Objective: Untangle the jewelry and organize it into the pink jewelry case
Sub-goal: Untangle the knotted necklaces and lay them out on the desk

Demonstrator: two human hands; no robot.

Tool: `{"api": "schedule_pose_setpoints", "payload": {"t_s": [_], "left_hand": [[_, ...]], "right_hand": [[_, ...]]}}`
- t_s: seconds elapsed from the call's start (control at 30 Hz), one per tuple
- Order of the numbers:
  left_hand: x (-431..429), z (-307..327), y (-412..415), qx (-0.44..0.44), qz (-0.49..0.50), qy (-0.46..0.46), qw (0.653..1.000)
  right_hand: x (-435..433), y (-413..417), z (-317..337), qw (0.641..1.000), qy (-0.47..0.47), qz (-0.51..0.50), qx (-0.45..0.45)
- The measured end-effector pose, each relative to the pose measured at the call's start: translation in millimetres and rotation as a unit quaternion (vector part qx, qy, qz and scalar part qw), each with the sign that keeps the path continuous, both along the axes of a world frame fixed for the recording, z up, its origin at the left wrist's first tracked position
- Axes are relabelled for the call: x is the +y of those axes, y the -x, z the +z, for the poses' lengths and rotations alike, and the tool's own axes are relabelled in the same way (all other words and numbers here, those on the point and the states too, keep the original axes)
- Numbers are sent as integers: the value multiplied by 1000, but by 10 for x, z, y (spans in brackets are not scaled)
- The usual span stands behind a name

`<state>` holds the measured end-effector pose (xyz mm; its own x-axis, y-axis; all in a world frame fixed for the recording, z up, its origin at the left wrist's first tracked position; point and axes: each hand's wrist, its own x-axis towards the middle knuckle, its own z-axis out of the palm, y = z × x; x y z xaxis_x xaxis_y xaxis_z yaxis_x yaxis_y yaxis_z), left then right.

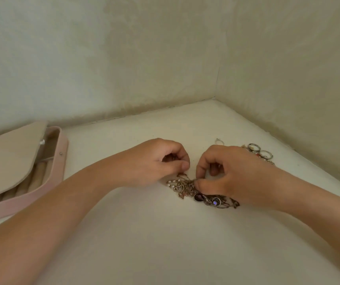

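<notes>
A tangled heap of chains and pendants (201,193) lies on the cream surface in the middle of the head view; a dark oval stone and a small blue stone show in it. My left hand (154,161) hovers just above the heap's left end with fingers curled and thumb against forefinger, seemingly pinching a thin chain. My right hand (226,173) covers the heap's right side and pinches a strand at its top. The pink jewelry case (58,171) sits open at the far left, a beige inner flap (8,157) lying over its padded rolls.
Several silver rings (259,152) and a small wire earring (219,141) lie behind my right hand, near the right wall. Two plastered walls meet in a corner at the back. The surface's right edge runs along the wall.
</notes>
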<state>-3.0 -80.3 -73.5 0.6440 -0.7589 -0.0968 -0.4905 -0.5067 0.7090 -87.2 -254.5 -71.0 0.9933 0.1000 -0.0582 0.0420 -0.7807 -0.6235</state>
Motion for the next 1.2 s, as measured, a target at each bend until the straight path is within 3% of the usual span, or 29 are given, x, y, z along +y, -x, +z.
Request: {"api": "schedule_pose_setpoints", "payload": {"t_s": [0.07,0.17,0.3,0.53,0.9,1.2], "left_hand": [[10,11,-7,6,7,17,1000],[23,48,-1,104,0,82,991],[4,58,57,213,-28,157,964],[-17,37,69,197,-10,197,960],[-99,-49,98,276,4,303,912],[-78,-19,71,315,-38,325,891]], "right_hand": [[-41,-4,20,993,-112,-4,27],[-104,-1,46,947,-318,3,56],[-127,2,54,920,-389,18,52],[-87,115,140,930,-368,-13,5],[-209,118,177,943,-328,-34,-35],[-184,134,167,956,-285,19,-70]]}}
